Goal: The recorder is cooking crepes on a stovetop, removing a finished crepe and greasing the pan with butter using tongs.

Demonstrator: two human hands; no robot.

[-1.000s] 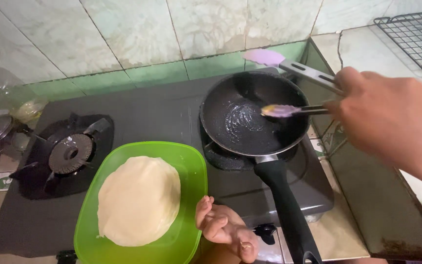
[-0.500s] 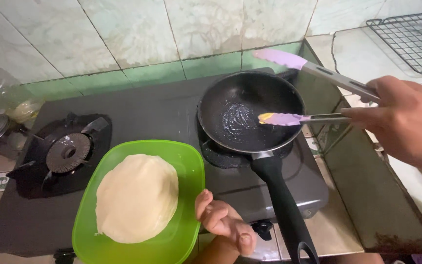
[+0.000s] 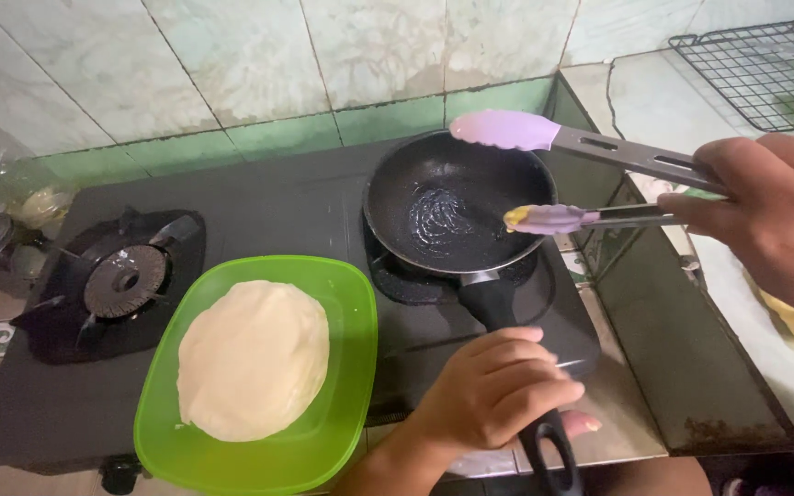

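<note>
The frying pan (image 3: 457,216) handle is gripped by the left hand (image 3: 489,395); open purple-tipped tongs (image 3: 544,174) are held in the right hand (image 3: 774,220). Greasing looks in hand; the dough round (image 3: 255,358) would need lifting in.

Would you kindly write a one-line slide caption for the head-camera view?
Left hand grips the black pan handle on the stove while the right hand holds open purple-tipped tongs above it, beside a green plate of flatbreads.

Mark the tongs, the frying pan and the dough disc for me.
tongs (image 3: 507,129), head view, on the upper lilac tip.
frying pan (image 3: 489,188), head view, on its dark inner base.
dough disc (image 3: 255,358), head view, on its centre.
</note>
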